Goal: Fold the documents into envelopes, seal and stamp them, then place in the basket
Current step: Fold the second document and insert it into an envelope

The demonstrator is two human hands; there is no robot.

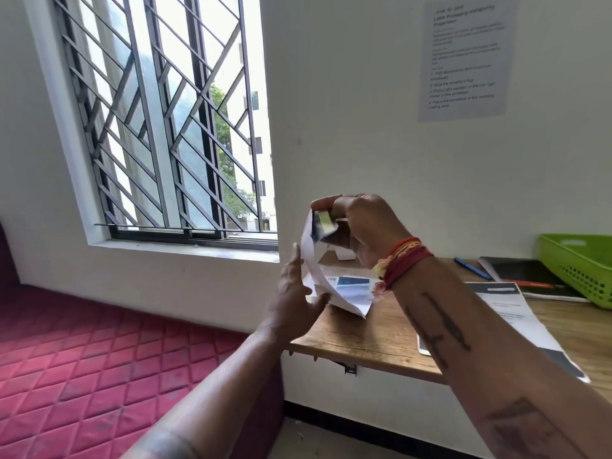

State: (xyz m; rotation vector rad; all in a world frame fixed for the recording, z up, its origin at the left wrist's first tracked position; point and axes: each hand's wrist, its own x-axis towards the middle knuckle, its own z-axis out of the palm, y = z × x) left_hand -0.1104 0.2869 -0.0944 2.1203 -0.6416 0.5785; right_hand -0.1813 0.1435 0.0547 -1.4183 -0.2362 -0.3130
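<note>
A person's two bare forearms reach up from the bottom of the frame toward its centre, over the near left corner of a brown wooden tabletop (374, 336). The right hand (361, 223), with red and orange threads tied round its wrist, is raised, its fingers (326, 203) curled and pinching the top of a white printed paper document (313, 260). The sheet hangs down from that grip as a soft curved band, its long axis running from the pinch down and rightward to a folded lower part with blue print, which hangs just above the tabletop; whether it touches cannot be told.

The left hand (294, 299) is lower and to the left, fingers straight and spread, palm against the sheet's outer curve, thumb near the lower fold. It is the nearer hand to the crease and looks best placed to press it flat.

The paper is thin, limp and blurred. A second flat printed sheet (516, 316) lies under the right forearm. At the right edge of the frame stands a bright green perforated plastic basket (576, 270), well apart from the hands. No envelope can be made out for certain.
</note>
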